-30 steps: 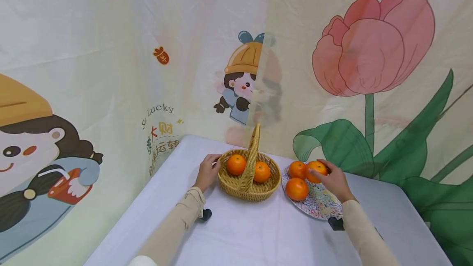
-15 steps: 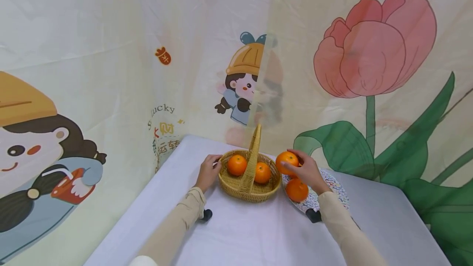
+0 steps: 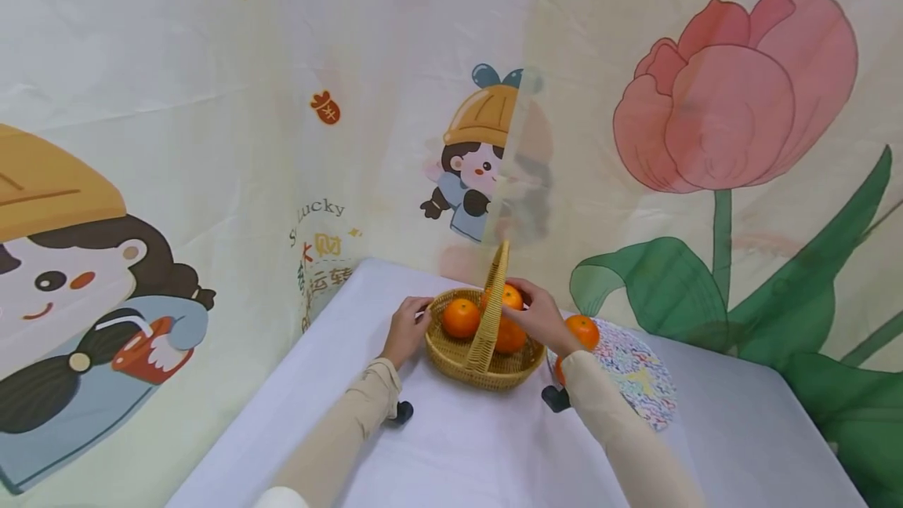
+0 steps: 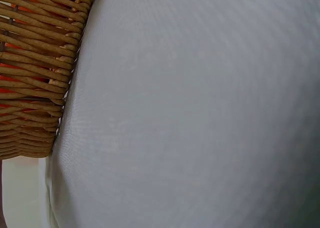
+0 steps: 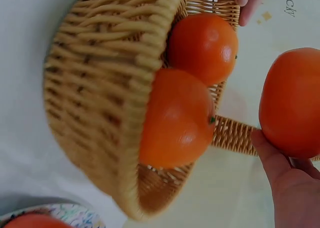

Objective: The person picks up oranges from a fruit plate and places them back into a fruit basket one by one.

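Note:
In the head view a wicker basket (image 3: 455, 367) with a tall arched handle (image 3: 488, 335) stands on the table. One orange (image 3: 461, 318) lies in its left half, and a second orange (image 3: 511, 338) sits right of the handle. My right hand (image 3: 546, 321) holds another orange (image 5: 295, 102) over the basket, close to the handle; the right wrist view has the fingertips against the fruit's underside. At the basket's left rim, my left hand (image 3: 407, 333) grips the edge. The left wrist view gives only the woven basket wall (image 4: 35, 72) and cloth, with that hand hidden.
Right of the basket lies a round, colourfully patterned plate (image 3: 645, 382). It bears an orange (image 3: 582, 332) and another orange (image 3: 560, 371) partly behind the right sleeve. A white cloth (image 3: 451, 445) covers the table, and printed curtains (image 3: 395, 139) hang behind it.
My right hand has lifted an orange off the plate and carried it left, over the basket. My left hand stays at the basket's rim. The head view has shifted slightly.

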Motion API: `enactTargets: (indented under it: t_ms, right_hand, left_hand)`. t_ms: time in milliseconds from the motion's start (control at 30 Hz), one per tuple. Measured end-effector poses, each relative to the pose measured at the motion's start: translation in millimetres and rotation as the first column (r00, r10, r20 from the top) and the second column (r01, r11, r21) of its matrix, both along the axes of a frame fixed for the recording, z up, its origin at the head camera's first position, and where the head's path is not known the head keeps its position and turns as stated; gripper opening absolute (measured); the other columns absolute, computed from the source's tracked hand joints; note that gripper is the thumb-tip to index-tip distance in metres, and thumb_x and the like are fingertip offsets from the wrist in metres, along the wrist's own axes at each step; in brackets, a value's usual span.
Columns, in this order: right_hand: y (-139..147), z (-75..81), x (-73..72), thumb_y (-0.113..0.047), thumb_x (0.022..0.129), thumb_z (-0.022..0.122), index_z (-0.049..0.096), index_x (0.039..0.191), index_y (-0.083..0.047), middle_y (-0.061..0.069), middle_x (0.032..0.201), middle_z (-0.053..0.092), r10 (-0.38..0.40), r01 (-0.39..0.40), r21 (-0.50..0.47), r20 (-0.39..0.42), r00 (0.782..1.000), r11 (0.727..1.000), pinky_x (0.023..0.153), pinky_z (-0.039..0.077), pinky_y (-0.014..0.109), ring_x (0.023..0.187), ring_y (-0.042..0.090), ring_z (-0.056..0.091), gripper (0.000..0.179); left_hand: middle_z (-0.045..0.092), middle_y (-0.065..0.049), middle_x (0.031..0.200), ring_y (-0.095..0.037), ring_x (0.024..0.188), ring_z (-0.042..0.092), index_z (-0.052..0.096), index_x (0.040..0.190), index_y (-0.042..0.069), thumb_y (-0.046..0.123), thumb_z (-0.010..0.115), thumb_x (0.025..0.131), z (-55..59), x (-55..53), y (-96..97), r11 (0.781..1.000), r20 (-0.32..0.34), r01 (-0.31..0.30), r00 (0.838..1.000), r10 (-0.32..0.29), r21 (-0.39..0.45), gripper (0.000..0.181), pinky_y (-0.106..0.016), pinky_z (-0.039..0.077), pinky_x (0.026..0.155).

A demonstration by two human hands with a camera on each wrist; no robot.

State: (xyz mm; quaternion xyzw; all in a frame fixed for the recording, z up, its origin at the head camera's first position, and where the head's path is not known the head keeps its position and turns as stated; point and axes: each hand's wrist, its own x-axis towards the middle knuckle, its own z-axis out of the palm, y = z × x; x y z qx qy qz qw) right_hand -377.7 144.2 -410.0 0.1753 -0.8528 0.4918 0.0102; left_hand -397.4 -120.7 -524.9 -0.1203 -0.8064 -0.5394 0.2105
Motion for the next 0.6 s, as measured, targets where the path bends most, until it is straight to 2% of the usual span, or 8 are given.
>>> enactTargets:
  t_ms: [100,233,333,600]
  right_hand:
    - [-9.9,-2.1,-10.7,-0.032,0.084,0.077,0.057,0.133,-0.014,0.006,0.123,0.061,0.02,-0.02,-0.015,-0.03,0.999,1.0,0.09,0.056,0.036,0.108,0.023,0.059,0.056]
    - [-12.7,-7.1,-23.6,-0.042,0.081,0.079,0.06,0.125,-0.02,0.003,0.111,0.064,-0.012,0.012,-0.009,-0.033,0.999,1.0,0.082,0.056,0.035,0.098,0.021,0.06,0.053]
    - [-13.0,-11.5,-31.7,-0.044,0.08,0.079,0.062,0.121,-0.02,0.003,0.104,0.064,-0.039,0.039,0.0,-0.038,0.999,0.999,0.077,0.054,0.035,0.093,0.022,0.06,0.05]
    - [-18.5,-21.3,-45.0,-0.044,0.081,0.078,0.061,0.126,-0.016,0.008,0.105,0.065,-0.083,0.084,0.013,-0.053,0.995,0.996,0.073,0.054,0.034,0.094,0.024,0.062,0.055]
  left_hand:
    - [0.058,-0.013,0.114,-0.026,0.109,0.06,0.064,0.121,-0.004,0.0,0.057,0.094,-0.6,-0.4,-1.1,1.0,0.001,0.0,1.0,0.0,-0.007,0.028,-0.031,0.054,0.093]
    - [0.058,-0.013,0.113,-0.025,0.109,0.06,0.065,0.121,-0.003,0.0,0.058,0.094,-3.6,-2.2,0.2,1.0,0.007,0.005,1.0,-0.005,0.008,0.028,-0.028,0.054,0.092]
    - [0.059,-0.012,0.113,-0.024,0.108,0.06,0.065,0.12,-0.003,0.001,0.058,0.094,-5.2,-3.5,0.4,1.0,0.005,0.001,1.0,-0.001,0.014,0.028,-0.027,0.054,0.092]
    - [0.058,-0.013,0.113,-0.024,0.108,0.06,0.064,0.121,-0.003,0.001,0.057,0.095,-3.2,-1.8,-0.7,1.0,0.009,0.009,1.0,-0.009,0.024,0.027,-0.026,0.054,0.091]
